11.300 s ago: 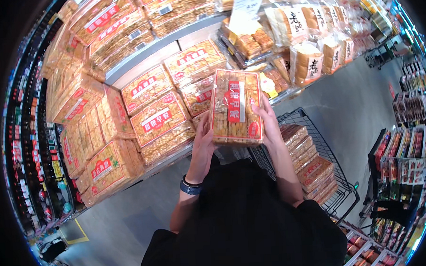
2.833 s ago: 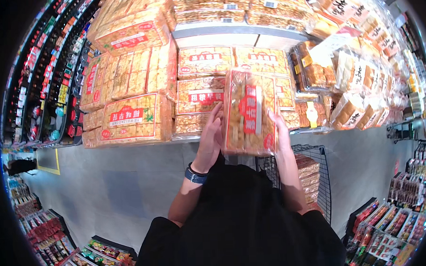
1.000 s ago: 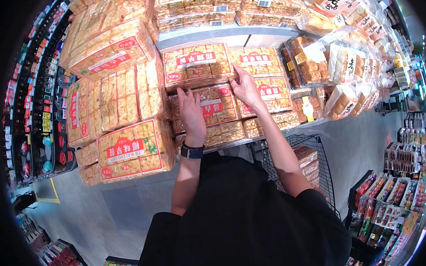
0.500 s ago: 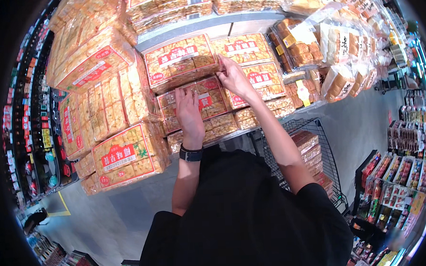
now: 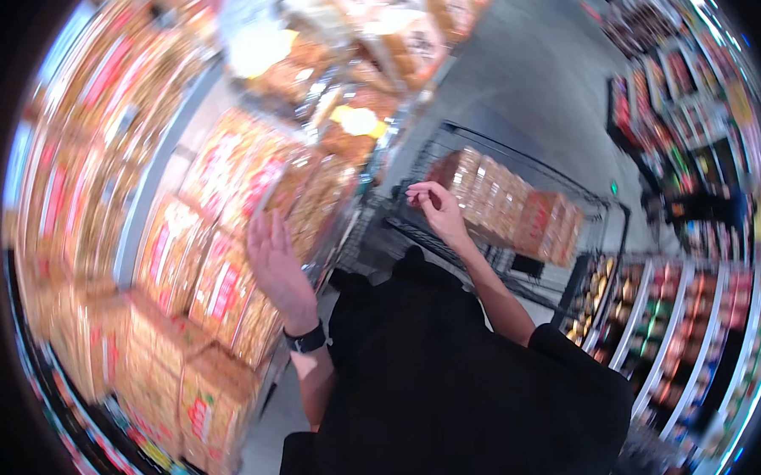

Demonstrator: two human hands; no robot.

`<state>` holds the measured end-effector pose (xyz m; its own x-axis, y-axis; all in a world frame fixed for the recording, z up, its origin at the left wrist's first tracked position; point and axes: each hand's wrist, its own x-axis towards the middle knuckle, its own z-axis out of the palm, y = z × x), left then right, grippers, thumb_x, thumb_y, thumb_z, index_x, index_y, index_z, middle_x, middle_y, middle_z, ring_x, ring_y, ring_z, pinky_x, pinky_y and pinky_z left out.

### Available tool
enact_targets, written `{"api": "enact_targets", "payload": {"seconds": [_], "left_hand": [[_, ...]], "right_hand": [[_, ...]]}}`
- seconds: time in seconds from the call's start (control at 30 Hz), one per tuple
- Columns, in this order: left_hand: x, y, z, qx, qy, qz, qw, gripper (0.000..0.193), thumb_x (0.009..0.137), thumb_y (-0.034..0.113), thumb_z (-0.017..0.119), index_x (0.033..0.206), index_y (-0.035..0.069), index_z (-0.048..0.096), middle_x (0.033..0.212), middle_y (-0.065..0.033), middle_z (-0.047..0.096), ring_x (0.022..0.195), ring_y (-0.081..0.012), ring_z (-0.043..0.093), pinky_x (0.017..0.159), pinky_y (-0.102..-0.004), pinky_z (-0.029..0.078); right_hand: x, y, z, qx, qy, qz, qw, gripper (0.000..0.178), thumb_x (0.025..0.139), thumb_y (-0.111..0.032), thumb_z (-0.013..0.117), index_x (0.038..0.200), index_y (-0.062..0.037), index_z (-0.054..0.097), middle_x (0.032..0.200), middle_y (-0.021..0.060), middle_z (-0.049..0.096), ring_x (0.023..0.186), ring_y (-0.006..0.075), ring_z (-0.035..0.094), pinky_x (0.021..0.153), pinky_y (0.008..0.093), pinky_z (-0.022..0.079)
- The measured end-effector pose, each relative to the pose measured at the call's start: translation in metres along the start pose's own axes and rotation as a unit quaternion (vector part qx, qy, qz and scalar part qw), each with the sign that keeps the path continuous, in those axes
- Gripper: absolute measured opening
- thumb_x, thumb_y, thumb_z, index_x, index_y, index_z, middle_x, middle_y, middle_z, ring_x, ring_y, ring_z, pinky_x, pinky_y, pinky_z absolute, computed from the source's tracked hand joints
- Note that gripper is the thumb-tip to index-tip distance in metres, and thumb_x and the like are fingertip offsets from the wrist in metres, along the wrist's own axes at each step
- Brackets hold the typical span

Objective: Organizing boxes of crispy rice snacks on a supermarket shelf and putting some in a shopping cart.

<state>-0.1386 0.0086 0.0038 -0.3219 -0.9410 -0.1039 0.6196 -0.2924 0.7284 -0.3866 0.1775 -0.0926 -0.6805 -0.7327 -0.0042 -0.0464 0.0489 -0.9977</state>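
My left hand [image 5: 280,263] is held out with its fingers stretched, over the front edge of a display of clear-wrapped golden puffed-pastry packs with red labels [image 5: 221,287]. Nothing is in it; whether it touches a pack I cannot tell. To the right, my right hand [image 5: 437,211] hovers by the near side of a black wire cart [image 5: 625,231]. Its fingers are loosely bent and apart, holding nothing visible. Inside the cart lies a row of shiny wrapped packs [image 5: 490,186], along with packs bearing red labels [image 5: 550,222].
More pastry packs [image 5: 196,398] are stacked at the display's near left end. Bagged bread [image 5: 389,42] stands at its far end. Grey floor [image 5: 517,70] runs beyond the cart. Shelves of small goods [image 5: 665,327] line the right side. Motion blurs the display.
My view has swung right, bringing the cart toward the middle. Both hands have come away from the pastry packs they were touching; the right one is now beside the cart.
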Motion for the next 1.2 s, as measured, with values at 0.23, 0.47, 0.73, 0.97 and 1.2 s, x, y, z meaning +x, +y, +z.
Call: {"api": "enact_targets", "payload": {"seconds": [0.23, 0.47, 0.73, 0.97, 1.2], "left_hand": [[-0.027, -0.075, 0.080, 0.048, -0.098, -0.115, 0.987, 0.052, 0.104, 0.020, 0.042, 0.148, -0.006, 0.032, 0.157, -0.0253, 0.034, 0.145, -0.0396, 0.037, 0.123, -0.0481, 0.027], [-0.056, -0.135, 0.131, 0.139, -0.136, -0.167, 0.967, 0.049, 0.104, 0.020, 0.046, 0.145, -0.004, 0.037, 0.154, -0.0230, 0.040, 0.142, -0.0380, 0.042, 0.121, -0.0483, 0.031], [-0.086, -0.177, 0.168, 0.153, -0.165, -0.205, 0.953, 0.049, 0.102, 0.019, 0.051, 0.143, -0.004, 0.041, 0.152, -0.0213, 0.043, 0.140, -0.0376, 0.046, 0.120, -0.0471, 0.036], [-0.094, -0.191, 0.171, 0.176, -0.135, -0.229, 0.948, 0.050, 0.101, 0.019, 0.052, 0.144, -0.004, 0.042, 0.150, -0.0197, 0.045, 0.137, -0.0346, 0.048, 0.118, -0.0441, 0.038], [-0.098, -0.194, 0.169, 0.173, -0.109, -0.222, 0.953, 0.047, 0.100, 0.019, 0.053, 0.140, -0.003, 0.046, 0.143, -0.0176, 0.051, 0.130, -0.0319, 0.054, 0.113, -0.0434, 0.042]], "right_hand": [[-0.076, 0.058, -0.148, -0.264, 0.109, 0.109, 0.952, 0.025, 0.097, -0.014, 0.060, 0.117, -0.0008, 0.064, 0.109, 0.0161, 0.070, 0.100, 0.0300, 0.068, 0.088, 0.0402, 0.054], [-0.133, 0.120, -0.270, -0.425, 0.300, 0.094, 0.849, 0.040, 0.088, -0.016, 0.063, 0.123, 0.0027, 0.058, 0.115, 0.0288, 0.061, 0.113, 0.0465, 0.056, 0.099, 0.0508, 0.045], [-0.143, 0.137, -0.347, -0.482, 0.439, 0.163, 0.740, 0.060, 0.083, -0.026, 0.073, 0.132, 0.0013, 0.053, 0.123, 0.0273, 0.053, 0.114, 0.0458, 0.048, 0.100, 0.0529, 0.040], [-0.116, 0.144, -0.343, -0.551, 0.438, 0.193, 0.684, 0.078, 0.079, -0.037, 0.077, 0.141, 0.0009, 0.048, 0.128, 0.0245, 0.051, 0.115, 0.0421, 0.049, 0.099, 0.0513, 0.042], [-0.091, 0.140, -0.345, -0.447, 0.426, 0.256, 0.744, 0.084, 0.077, -0.040, 0.079, 0.141, 0.0017, 0.044, 0.126, 0.0255, 0.051, 0.113, 0.0445, 0.051, 0.096, 0.0522, 0.045]]}}
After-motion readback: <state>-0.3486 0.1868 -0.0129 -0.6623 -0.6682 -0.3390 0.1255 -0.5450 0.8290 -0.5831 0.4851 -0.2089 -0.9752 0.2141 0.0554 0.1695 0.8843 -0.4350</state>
